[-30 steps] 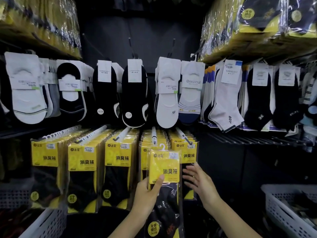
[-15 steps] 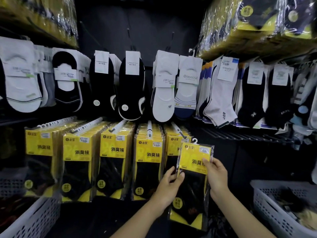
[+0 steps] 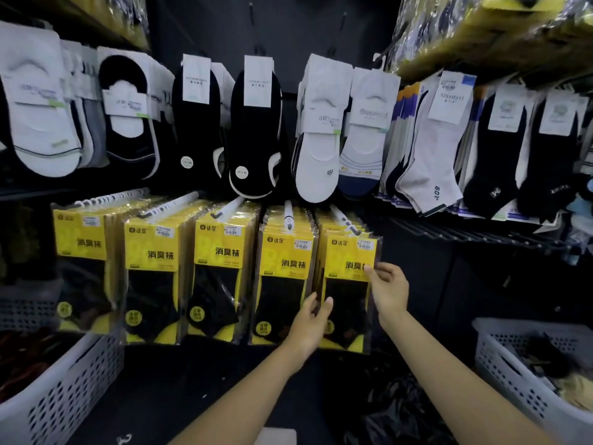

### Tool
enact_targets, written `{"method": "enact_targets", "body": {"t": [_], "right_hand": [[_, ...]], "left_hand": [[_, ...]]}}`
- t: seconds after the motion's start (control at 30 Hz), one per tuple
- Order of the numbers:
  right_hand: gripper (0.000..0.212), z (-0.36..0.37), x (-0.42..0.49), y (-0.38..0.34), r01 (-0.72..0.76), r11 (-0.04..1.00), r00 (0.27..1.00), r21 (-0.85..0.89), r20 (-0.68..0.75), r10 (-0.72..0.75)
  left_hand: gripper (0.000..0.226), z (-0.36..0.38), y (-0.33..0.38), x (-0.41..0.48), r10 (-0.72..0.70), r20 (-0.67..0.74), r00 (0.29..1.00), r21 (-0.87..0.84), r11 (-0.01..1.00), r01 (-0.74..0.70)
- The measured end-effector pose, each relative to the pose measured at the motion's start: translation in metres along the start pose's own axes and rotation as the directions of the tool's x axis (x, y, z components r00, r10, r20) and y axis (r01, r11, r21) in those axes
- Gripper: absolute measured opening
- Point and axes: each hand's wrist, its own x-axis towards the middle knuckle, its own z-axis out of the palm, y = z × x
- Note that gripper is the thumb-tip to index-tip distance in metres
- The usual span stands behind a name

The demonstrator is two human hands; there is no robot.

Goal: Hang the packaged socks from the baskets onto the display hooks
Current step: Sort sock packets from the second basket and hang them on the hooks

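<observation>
Sock packet (image 3: 346, 303) hangs frontmost on rightmost display hook (image 3: 343, 218), left hand (image 3: 309, 319) pinching its lower left edge, right hand (image 3: 388, 290) pinching the right edge; looks light, floppy, film-slick, so the stiff yellow header card (image 3: 348, 256) seems the surest hold.

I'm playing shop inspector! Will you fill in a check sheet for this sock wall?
Surface: dark display wall; white hooks loaded with yellow packs.
Job's things: sock pack fronts the rightmost row; left basket and right basket both hold goods.
Clutter: black bag on the floor.
Grippers: left hand pinches the pack's left edge; right hand pinches its right edge.
Cables: nothing seen.
Surroundings: carded socks hang above; bagged stock on the top shelves.
</observation>
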Motion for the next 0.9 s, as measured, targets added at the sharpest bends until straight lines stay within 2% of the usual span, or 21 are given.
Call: {"method": "enact_targets", "body": {"t": [0.1, 0.2, 0.3, 0.37, 0.43, 0.53, 0.63, 0.73, 0.77, 0.83, 0.9], "right_hand": [[0.030, -0.010, -0.020, 0.023, -0.032, 0.999, 0.999, -0.002, -0.015, 0.032], [0.021, -0.025, -0.061, 0.072, -0.123, 0.990, 0.978, -0.075, 0.162, 0.134], [0.013, -0.037, -0.117, 0.142, -0.271, 0.942, 0.893, -0.196, 0.315, 0.322], [0.017, -0.047, -0.154, 0.193, -0.370, 0.876, 0.814, -0.308, 0.346, 0.466], [0.019, -0.058, -0.187, 0.241, -0.435, 0.794, 0.741, -0.425, 0.331, 0.584], [0.024, -0.066, -0.222, 0.298, -0.541, 0.660, 0.628, -0.521, 0.271, 0.729], [0.033, -0.061, -0.236, 0.337, -0.566, 0.563, 0.550, -0.602, 0.232, 0.802], [0.048, -0.051, -0.245, 0.371, -0.492, 0.490, 0.483, -0.720, 0.243, 0.841], [0.048, -0.049, -0.246, 0.383, -0.418, 0.465, 0.480, -0.780, 0.245, 0.842], [0.048, -0.045, -0.252, 0.400, -0.371, 0.408, 0.471, -0.834, 0.210, 0.857], [0.050, -0.042, -0.261, 0.417, -0.452, 0.361, 0.416, -0.815, 0.165, 0.894]], "left_hand": [[0.059, -0.013, -0.035, -0.016, -0.047, -0.005, 0.999, 0.017, 0.999, 0.047], [0.048, -0.032, -0.093, -0.050, -0.116, -0.039, 0.992, 0.072, 0.990, 0.119], [0.025, -0.052, -0.166, -0.097, -0.232, -0.084, 0.969, 0.076, 0.968, 0.238], [0.017, -0.063, -0.218, -0.130, -0.336, -0.167, 0.927, 0.041, 0.937, 0.347], [0.026, -0.072, -0.268, -0.160, -0.436, -0.253, 0.864, 0.039, 0.887, 0.459], [0.021, -0.084, -0.326, -0.189, -0.601, -0.336, 0.725, 0.046, 0.759, 0.650], [0.019, -0.091, -0.362, -0.192, -0.674, -0.377, 0.636, 0.033, 0.676, 0.736], [0.060, -0.093, -0.383, -0.184, -0.733, -0.352, 0.582, 0.077, 0.597, 0.799], [0.065, -0.094, -0.392, -0.181, -0.736, -0.356, 0.576, 0.073, 0.592, 0.802], [0.067, -0.093, -0.408, -0.176, -0.741, -0.361, 0.566, 0.080, 0.580, 0.810], [0.063, -0.090, -0.422, -0.175, -0.743, -0.358, 0.565, 0.095, 0.573, 0.814]]}}
